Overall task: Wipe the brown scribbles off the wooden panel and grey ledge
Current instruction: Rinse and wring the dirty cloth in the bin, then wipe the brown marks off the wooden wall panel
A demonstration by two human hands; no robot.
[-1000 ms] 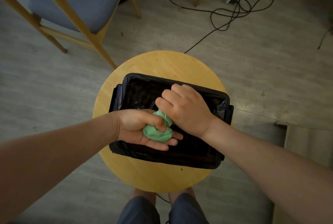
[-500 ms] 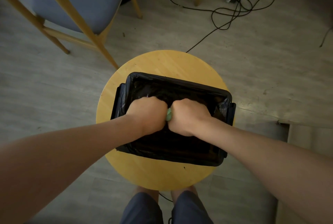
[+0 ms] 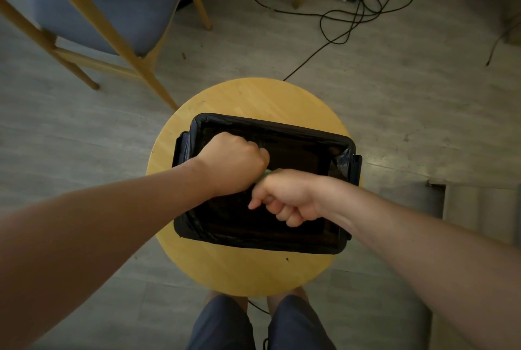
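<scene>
Scribbles? Nowhere in shot. Same for panel and ledge, so can't place them or judge any wiping done. Only prep visible: left hand [image 3: 234,165] balled tight, right hand [image 3: 284,197] balled tight just beside it, knuckles turned opposite ways, both clamped on a green cloth [image 3: 267,171] with just a sliver poking out between the fists. Held right over a black-lined bin [image 3: 342,146] parked on a round stool [image 3: 253,101]. Looks like wringing the cloth out, going by the twist. Can't tell wet or dry, too little showing. Best guess: getting the cloth ready, with actual wiping of both surfaces probably all yet to come, or at least unconfirmed. Next up, presumably: leaving the bin and finding the panel.
</scene>
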